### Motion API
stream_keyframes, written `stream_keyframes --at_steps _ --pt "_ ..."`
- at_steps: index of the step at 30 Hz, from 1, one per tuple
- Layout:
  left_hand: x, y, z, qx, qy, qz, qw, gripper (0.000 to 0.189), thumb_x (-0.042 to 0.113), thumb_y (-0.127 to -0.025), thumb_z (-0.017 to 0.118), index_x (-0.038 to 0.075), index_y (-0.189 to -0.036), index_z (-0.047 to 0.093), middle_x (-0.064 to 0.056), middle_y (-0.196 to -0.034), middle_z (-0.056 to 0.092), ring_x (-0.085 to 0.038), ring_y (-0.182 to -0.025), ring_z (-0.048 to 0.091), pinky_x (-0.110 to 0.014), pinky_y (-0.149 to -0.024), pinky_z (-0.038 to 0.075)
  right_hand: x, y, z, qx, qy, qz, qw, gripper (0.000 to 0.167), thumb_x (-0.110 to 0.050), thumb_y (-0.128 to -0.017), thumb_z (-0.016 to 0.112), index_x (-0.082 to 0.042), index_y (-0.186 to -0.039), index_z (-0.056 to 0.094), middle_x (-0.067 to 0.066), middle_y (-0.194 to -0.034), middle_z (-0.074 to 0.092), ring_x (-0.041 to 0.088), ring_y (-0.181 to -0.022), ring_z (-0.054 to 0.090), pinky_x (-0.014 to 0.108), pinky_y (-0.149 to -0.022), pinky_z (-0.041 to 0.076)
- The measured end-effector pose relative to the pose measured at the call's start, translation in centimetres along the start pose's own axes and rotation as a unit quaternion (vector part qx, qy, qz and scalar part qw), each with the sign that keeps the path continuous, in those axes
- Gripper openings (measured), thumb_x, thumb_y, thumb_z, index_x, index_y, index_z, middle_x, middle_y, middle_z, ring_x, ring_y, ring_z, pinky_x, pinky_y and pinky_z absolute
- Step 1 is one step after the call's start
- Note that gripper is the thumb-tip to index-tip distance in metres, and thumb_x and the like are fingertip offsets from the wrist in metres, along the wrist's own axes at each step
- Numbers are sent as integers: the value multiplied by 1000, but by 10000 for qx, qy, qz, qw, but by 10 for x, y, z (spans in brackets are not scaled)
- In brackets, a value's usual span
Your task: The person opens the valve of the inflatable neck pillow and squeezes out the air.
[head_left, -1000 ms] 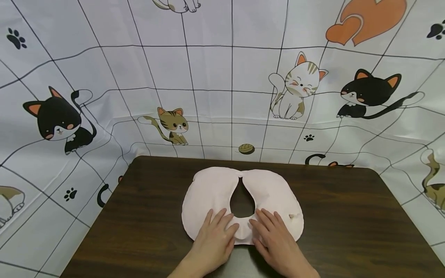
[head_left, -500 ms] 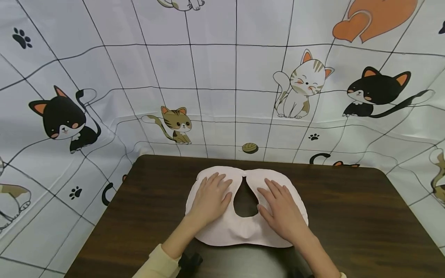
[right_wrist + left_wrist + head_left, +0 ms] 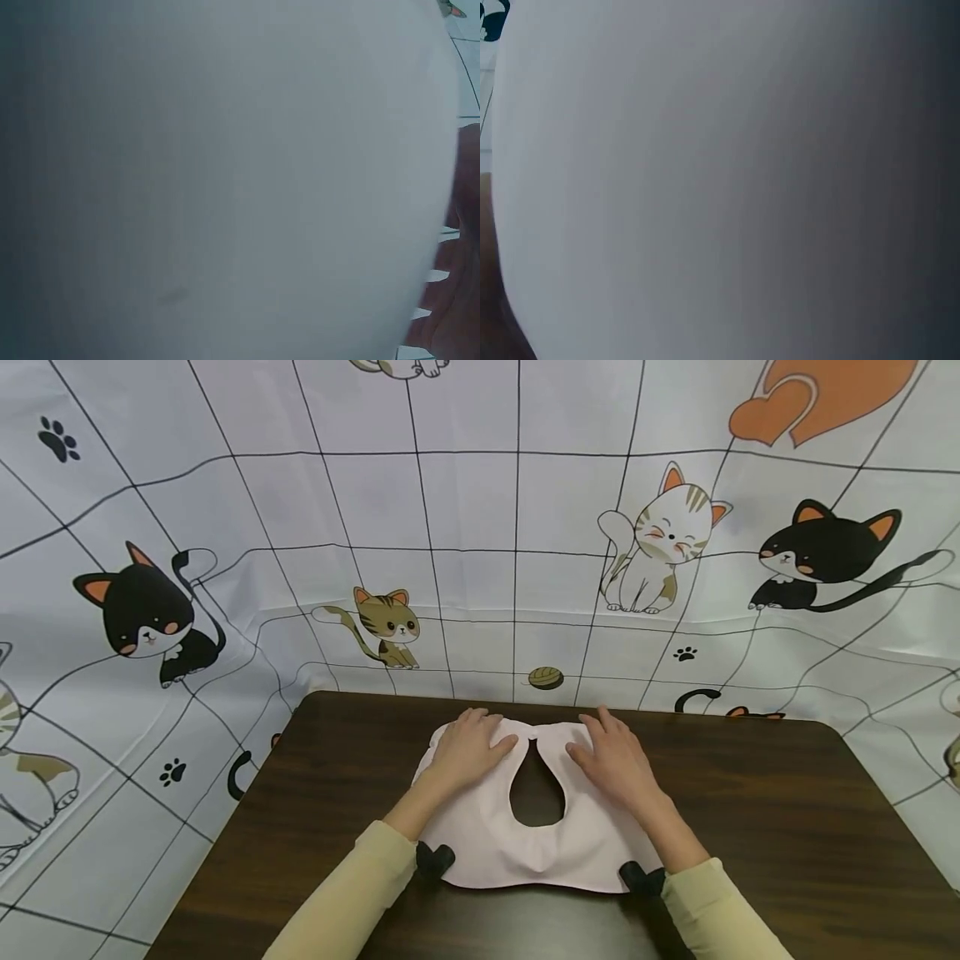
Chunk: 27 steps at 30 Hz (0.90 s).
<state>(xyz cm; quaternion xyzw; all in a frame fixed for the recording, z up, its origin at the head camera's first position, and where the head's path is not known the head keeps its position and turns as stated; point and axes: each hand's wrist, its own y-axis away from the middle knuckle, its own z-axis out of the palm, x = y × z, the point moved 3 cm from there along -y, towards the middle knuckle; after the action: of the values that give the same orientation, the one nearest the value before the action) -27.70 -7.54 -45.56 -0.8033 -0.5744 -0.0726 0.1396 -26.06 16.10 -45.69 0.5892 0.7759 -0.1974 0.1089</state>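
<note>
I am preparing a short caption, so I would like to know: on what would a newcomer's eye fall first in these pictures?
Probably on the pale pink, nearly ring-shaped pillow, lying on the dark table in the lower middle of the head view. The left hand rests on its left half, the right hand on its right half. Behind the table, cartoon cats on the white backdrop also stand out.

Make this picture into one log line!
left hand: on pillow, left half | right hand: on pillow, right half | pillow: on table
</note>
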Motion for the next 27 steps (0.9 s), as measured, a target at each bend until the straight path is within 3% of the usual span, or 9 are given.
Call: stream_keyframes --at_steps 5,9,13,27 --pt "6 1 4 -112 -152 55 9998 55 44 -103 57 9 -145 57 -17 -148 52 -42 -144 39 -63 -112 33 -2 -7 9 -154 242 -3 9996 59 -36 -101 63 2 -145 52 33 -155 38 51 -141 38 66 -112 30" --pt "5 -1 5 -49 -391 -157 9991 56 45 -102 59 11 -146 56 -15 -148 52 -41 -143 40 -67 -110 33 -3 -8 12 -192 410 79 9989 60 -38 -101 63 2 -144 53 32 -154 39 52 -140 38 68 -110 30" --pt "2 -4 8 -185 -485 -324 9981 63 51 -101 58 11 -149 53 -14 -150 51 -41 -143 39 -66 -111 32 0 -10 17 -262 527 155 9981 62 -43 -101 61 0 -145 53 31 -154 40 52 -140 38 69 -110 30" --pt "2 -3 8 -47 -393 -17 9992 48 36 -100 61 7 -137 63 -16 -135 60 -38 -134 48 -58 -108 40 -4 -11 28 -409 763 194 9961 55 -41 -99 64 -3 -138 60 29 -151 46 48 -138 43 69 -107 33"
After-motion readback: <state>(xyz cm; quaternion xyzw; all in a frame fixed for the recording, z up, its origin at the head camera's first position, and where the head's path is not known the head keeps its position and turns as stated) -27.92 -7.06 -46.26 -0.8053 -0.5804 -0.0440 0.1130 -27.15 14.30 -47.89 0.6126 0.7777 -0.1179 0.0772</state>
